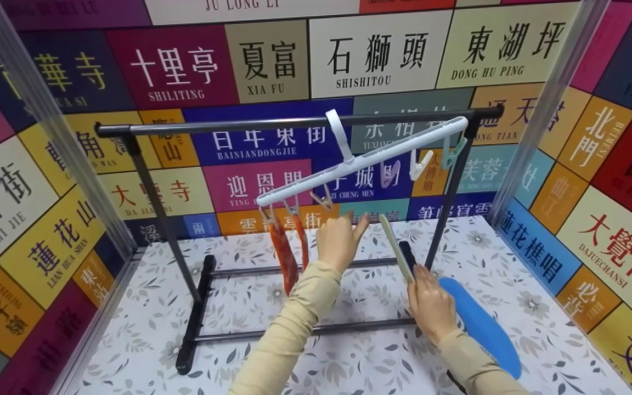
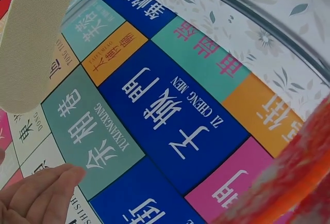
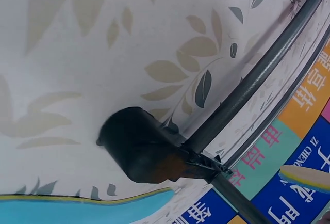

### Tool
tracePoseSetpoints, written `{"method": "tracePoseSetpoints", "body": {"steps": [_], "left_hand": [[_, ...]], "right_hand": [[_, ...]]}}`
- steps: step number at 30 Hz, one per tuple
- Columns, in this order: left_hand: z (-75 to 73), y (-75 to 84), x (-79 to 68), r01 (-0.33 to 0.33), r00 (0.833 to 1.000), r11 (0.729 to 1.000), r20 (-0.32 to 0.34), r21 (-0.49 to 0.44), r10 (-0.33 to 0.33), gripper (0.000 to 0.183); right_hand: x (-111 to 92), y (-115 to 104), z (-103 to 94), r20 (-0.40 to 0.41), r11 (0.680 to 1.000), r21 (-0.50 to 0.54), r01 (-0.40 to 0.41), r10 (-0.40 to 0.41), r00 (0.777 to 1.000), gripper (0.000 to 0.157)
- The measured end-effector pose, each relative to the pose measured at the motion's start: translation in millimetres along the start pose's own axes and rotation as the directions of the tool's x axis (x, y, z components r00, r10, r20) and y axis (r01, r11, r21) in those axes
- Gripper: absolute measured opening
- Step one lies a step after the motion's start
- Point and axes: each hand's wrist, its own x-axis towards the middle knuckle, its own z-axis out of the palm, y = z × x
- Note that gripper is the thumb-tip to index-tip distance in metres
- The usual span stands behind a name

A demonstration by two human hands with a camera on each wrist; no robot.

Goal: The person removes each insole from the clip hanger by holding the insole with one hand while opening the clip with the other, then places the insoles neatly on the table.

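A white clip hanger (image 1: 371,159) hooks over the rack's top bar, tilted with its left end low. Two orange-red insoles (image 1: 285,255) hang from its left clips; a fuzzy red surface (image 2: 289,182) of one shows close up in the left wrist view. My left hand (image 1: 340,238) is just below an unused clip (image 1: 324,197), fingers extended and holding nothing visible. My right hand (image 1: 431,304) grips a beige-faced insole (image 1: 395,247) upright, seen nearly edge-on; its textured face (image 2: 31,43) fills the left wrist view's upper left corner. A blue insole (image 1: 483,326) lies on the table beside the right hand.
The black metal rack (image 1: 168,236) stands on a leaf-patterned tabletop (image 1: 146,307), its base bars low across the surface. More clips (image 1: 419,164) hang along the hanger's right half. Panels with printed place names (image 1: 379,49) enclose the back and sides.
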Motion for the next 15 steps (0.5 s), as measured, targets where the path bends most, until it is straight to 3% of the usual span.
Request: {"method": "tracePoseSetpoints", "body": {"steps": [5,15], "left_hand": [[1.9,-4.9,-8.4,0.016,0.999,1.000,-0.046,-0.003,-0.016,0.046],[8.3,-10.8,-28.4,0.017,0.998,1.000,-0.066,-0.015,-0.018,0.041]], "right_hand": [[-5.4,-0.3,-4.1,0.017,1.000,0.017,-0.022,0.022,1.000,0.038],[-17.0,3.6,-15.4,0.018,0.999,0.042,-0.020,0.019,1.000,0.038]]}}
